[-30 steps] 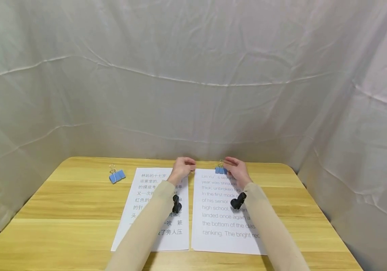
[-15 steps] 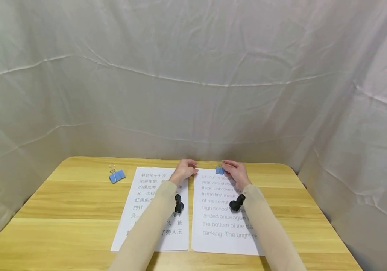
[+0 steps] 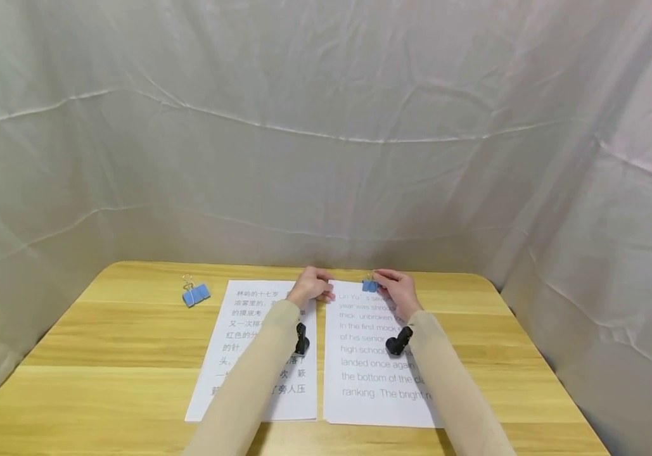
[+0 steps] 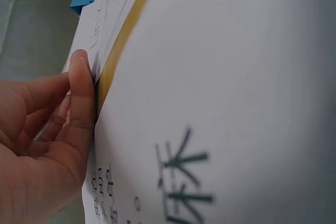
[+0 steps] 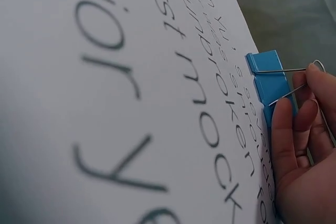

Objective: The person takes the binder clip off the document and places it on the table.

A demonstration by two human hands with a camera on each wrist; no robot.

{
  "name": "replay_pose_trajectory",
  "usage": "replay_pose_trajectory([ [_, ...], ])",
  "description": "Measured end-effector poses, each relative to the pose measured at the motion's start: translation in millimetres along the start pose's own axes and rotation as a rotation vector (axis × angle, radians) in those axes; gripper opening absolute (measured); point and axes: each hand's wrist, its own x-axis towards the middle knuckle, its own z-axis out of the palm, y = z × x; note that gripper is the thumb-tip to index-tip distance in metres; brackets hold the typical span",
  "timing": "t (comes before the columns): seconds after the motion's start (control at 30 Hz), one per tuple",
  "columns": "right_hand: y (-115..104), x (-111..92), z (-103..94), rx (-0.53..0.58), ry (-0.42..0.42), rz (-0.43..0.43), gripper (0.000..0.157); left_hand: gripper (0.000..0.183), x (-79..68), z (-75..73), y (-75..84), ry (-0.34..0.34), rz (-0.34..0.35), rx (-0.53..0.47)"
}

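On the table's far side, my right hand (image 3: 398,292) holds a blue binder clip (image 3: 369,285) by its wire handles, thumb and fingers about the loops. The clip sits at the top edge of the stack of English-printed paper (image 3: 383,354). Close up in the right wrist view, the blue clip body (image 5: 273,64) straddles that edge. My left hand (image 3: 310,286) pinches the same stack's top left corner; in the left wrist view its thumb (image 4: 80,87) lies along the edge with the other fingers partly hidden behind. Under my left forearm is a stack of Chinese-printed paper (image 3: 234,354).
A second blue binder clip (image 3: 196,294) lies on the wooden table (image 3: 103,354) to the left of the Chinese stack, one wire handle raised. A narrow strip of table separates both stacks. Grey cloth (image 3: 326,190) hangs behind the far edge and at the sides.
My left hand has shifted slightly right and closed on the English stack's corner. My right hand has edged left along the clip, which stays near the top edge.
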Motion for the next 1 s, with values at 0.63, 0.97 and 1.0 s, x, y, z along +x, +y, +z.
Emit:
replay_pose_trajectory([
  [0.63, -10, 14, -19.2, -0.116, -0.169, -0.006, 0.041, 0.029, -2.8, 7.6, 2.7, 0.076, -0.029, -0.007],
  [0.97, -13, 14, -20.9, -0.163, -0.207, -0.002, 0.042, 0.024, -0.6, 6.7, -0.6, 0.086, -0.028, -0.008],
  [1.0, -14, 14, -20.3, -0.175, -0.213, -0.012, 0.042, 0.024, -0.7, 5.9, -0.1, 0.088, -0.037, -0.012],
])
